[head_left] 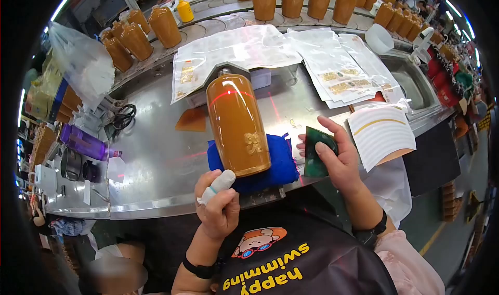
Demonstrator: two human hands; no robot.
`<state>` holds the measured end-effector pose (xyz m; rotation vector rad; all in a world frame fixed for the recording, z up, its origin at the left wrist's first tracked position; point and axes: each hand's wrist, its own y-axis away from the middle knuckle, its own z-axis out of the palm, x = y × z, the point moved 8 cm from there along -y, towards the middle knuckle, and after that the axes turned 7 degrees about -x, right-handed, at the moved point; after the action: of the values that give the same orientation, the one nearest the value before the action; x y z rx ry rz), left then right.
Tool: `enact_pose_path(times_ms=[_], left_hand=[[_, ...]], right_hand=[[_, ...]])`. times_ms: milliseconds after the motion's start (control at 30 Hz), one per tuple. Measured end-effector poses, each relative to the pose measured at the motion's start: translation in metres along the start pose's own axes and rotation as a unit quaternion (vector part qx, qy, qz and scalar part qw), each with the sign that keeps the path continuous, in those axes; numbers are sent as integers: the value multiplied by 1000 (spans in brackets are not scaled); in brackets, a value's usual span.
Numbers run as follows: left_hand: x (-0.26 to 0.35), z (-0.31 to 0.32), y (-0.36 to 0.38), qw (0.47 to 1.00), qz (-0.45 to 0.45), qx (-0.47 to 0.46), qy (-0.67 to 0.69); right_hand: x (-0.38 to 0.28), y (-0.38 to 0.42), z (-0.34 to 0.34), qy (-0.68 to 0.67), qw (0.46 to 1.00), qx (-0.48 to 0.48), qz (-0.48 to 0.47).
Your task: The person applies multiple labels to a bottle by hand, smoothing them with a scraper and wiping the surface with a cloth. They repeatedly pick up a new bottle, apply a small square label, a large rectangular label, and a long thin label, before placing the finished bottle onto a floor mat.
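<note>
A glossy brown bottle (234,123) lies tilted before me, its neck against a grey angled rest (241,68) and its base end on a folded blue cloth (283,159). Raised gold lettering (254,143) shows near the base, and a red laser line crosses its upper part. My left hand (218,206) is closed just below the bottle's base; one finger wears a white wrap (222,182), and whatever the curled fingers may hold is hidden. To the right of the cloth, my right hand (338,157) grips a flat dark green scraper (315,152) between thumb and fingers.
Printed decal sheets (244,45) and more sheets (332,68) lie behind the bottle. Brown bottles (264,1) line the conveyor (218,27). An orange-brown flat piece (191,120), black scissors (123,117) and a purple bottle (83,141) are leftward; a curved striped sheet (382,133) and sink (413,81) rightward.
</note>
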<state>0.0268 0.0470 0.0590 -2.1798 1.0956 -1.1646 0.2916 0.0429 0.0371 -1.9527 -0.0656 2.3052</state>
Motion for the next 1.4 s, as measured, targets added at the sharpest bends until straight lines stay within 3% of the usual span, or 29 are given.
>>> enact_pose_path(times_ms=[67,167,367,600,733,833,867,900,1100,1200,1333,1400], left_hand=[[10,-13,-6,998,30,-10,-59],[23,7,-26,990,79,-29,-110],[35,13,-44,972,174,-76,-135],[52,35,-64,942,267,-108,-173],[34,25,-56,978,150,-75,-127],[13,14,-46,994,13,-20,-108],[10,19,-44,993,2,-38,-111],[10,20,-44,992,-10,-41,-118],[9,20,-56,982,-49,-69,-168],[7,23,-58,977,-19,-80,-195],[-21,21,-35,984,-172,-37,28],[-4,13,-49,989,-111,-41,-91]], right_hand=[[4,5,8,7,999,14,44],[-2,-4,-14,23,1000,16,12],[0,-11,1,-45,998,-19,36],[-3,-9,9,10,999,-37,21],[-7,-13,17,54,997,-41,27],[-14,-22,36,79,994,-57,46],[-19,-24,51,76,991,-93,66],[-34,-26,62,155,982,-96,-43],[-12,-25,54,118,992,-53,7],[-15,-27,65,125,991,-57,7],[-9,-24,66,103,992,-63,26],[-12,-26,65,124,990,-66,14]])
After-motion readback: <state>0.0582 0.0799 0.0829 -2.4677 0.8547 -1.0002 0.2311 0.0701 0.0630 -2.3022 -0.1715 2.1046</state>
